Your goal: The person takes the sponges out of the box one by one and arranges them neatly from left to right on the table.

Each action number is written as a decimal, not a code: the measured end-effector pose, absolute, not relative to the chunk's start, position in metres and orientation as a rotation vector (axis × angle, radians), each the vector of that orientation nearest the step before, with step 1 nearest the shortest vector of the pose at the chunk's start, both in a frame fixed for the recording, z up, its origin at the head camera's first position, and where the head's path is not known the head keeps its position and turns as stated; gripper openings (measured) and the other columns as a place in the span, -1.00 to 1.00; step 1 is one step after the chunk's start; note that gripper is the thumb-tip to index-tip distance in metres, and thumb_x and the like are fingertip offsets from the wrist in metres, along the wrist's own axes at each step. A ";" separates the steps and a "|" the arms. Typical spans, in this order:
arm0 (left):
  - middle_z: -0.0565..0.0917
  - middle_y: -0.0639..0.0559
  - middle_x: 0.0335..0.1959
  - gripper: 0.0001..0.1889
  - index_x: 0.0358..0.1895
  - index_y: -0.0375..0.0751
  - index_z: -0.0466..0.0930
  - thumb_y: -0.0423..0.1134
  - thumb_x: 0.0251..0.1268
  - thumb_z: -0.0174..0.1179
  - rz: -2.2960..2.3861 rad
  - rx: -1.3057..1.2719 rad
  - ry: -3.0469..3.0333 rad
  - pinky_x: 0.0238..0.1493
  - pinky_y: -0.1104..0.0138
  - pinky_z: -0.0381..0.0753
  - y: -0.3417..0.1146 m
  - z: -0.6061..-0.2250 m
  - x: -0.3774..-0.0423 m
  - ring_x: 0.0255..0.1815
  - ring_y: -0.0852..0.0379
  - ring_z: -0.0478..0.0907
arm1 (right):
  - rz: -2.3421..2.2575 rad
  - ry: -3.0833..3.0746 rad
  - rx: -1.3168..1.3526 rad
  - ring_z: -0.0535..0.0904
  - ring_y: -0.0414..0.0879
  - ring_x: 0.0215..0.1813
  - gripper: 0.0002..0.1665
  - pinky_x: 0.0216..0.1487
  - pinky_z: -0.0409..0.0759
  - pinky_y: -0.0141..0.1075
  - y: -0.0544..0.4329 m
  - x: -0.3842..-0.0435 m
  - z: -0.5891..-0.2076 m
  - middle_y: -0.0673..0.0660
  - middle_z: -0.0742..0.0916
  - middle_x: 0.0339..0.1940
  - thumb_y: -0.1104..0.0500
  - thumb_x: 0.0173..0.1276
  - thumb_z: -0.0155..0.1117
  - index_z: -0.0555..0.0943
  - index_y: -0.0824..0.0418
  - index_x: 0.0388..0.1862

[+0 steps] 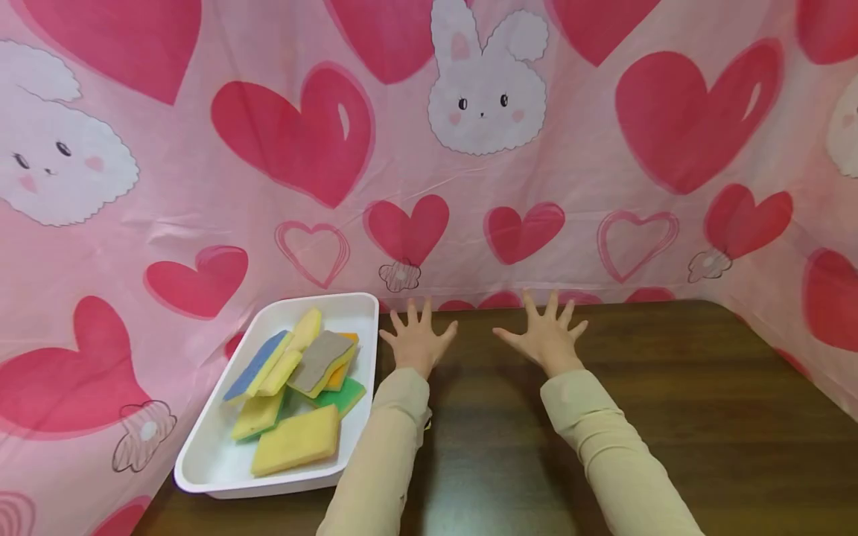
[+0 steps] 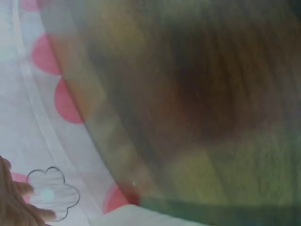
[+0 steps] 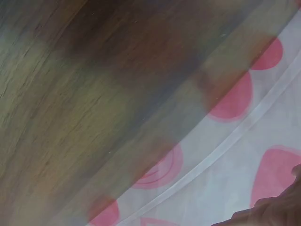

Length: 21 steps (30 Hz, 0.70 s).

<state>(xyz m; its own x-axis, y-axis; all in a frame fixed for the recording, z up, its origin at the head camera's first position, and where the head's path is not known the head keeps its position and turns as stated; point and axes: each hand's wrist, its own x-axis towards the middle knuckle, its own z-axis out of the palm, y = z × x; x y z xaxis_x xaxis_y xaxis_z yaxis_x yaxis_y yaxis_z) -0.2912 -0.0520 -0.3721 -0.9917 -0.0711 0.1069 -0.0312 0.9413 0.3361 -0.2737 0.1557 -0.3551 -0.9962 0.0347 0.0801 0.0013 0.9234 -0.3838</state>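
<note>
Both hands reach forward over the far part of the table with their fingers spread and hold nothing. In the head view the left hand point(image 1: 417, 342) is just right of the white tray point(image 1: 208, 454). The right hand point(image 1: 548, 339) is farther right, thumb pointing toward the left hand. Inside the tray lie several sponges: a yellow sponge point(image 1: 296, 441) at the near end, a grey-topped sponge point(image 1: 323, 359), a blue-sided sponge point(image 1: 258, 366) and a green one point(image 1: 345, 396). Each wrist view shows only part of a hand at a lower corner, the left hand point(image 2: 19, 202) and the right hand point(image 3: 273, 212).
The dark wooden table point(image 1: 684, 417) extends to the right of the arms. A pink cloth point(image 1: 523, 179) printed with hearts and rabbits hangs behind the table and along its sides. Near the left sleeve a small dark item point(image 1: 427, 424) peeks out, mostly hidden.
</note>
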 end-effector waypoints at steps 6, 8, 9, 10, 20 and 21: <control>0.13 -0.18 0.51 -0.18 0.51 0.05 0.04 0.38 0.24 -0.16 -0.628 0.126 -2.983 0.31 -0.30 0.11 -0.064 -0.353 -0.290 0.46 -0.38 0.07 | 0.631 -2.976 -0.015 -0.27 0.62 0.45 0.13 0.26 -0.23 0.53 0.145 -0.272 -0.353 0.56 -0.09 0.50 -0.41 0.20 0.07 -0.11 0.06 0.56; 0.21 -0.20 0.47 -0.18 0.51 0.04 0.01 0.37 0.26 -0.19 -0.655 0.140 -2.990 0.28 -0.24 0.22 -0.069 -0.344 -0.290 0.40 -0.35 0.20 | 0.650 -2.965 -0.006 -0.22 0.61 0.46 0.13 0.27 -0.20 0.52 0.139 -0.271 -0.352 0.56 -0.07 0.49 -0.41 0.20 0.07 -0.09 0.08 0.56; 0.26 -0.22 0.44 -0.18 0.51 0.04 0.00 0.37 0.26 -0.20 -0.664 0.147 -2.993 0.26 -0.20 0.28 -0.073 -0.338 -0.289 0.36 -0.34 0.26 | 0.668 -2.960 -0.002 -0.20 0.60 0.46 0.13 0.28 -0.18 0.51 0.136 -0.271 -0.352 0.56 -0.06 0.49 -0.41 0.20 0.07 -0.08 0.08 0.56; 0.32 -0.23 0.40 -0.18 0.52 0.04 -0.02 0.37 0.27 -0.22 -0.667 0.150 -3.000 0.24 -0.16 0.34 -0.076 -0.333 -0.288 0.32 -0.32 0.33 | 0.682 -2.956 0.001 -0.17 0.60 0.46 0.12 0.29 -0.16 0.50 0.133 -0.270 -0.352 0.55 -0.04 0.49 -0.41 0.20 0.07 -0.07 0.09 0.56; 0.46 -0.22 0.31 -0.21 0.37 -0.15 0.32 0.36 0.29 -0.29 -0.539 0.090 -3.063 0.14 -0.01 0.47 -0.125 -0.287 -0.273 0.30 -0.13 0.44 | 0.745 -2.913 0.030 0.15 0.41 0.41 0.04 0.32 0.14 0.29 0.096 -0.263 -0.357 0.44 0.26 0.41 -0.40 0.21 0.07 0.16 0.23 0.47; 0.51 -0.21 0.27 -0.22 0.32 -0.16 0.38 0.36 0.30 -0.31 -0.521 0.078 -3.069 0.12 -0.02 0.47 -0.133 -0.285 -0.272 0.26 -0.13 0.47 | 0.743 -2.915 0.034 0.18 0.40 0.40 0.04 0.32 0.17 0.27 0.093 -0.262 -0.358 0.43 0.29 0.40 -0.40 0.20 0.06 0.18 0.24 0.46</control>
<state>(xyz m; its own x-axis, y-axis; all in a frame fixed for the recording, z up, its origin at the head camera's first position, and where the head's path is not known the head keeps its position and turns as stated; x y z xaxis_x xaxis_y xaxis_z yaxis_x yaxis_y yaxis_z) -0.2715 -0.1327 -0.2849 -0.9984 -0.0536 0.0185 -0.0445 0.9427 0.3306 -0.2620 0.0925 -0.3576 -0.9908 0.0111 0.1345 -0.0547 0.8781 -0.4753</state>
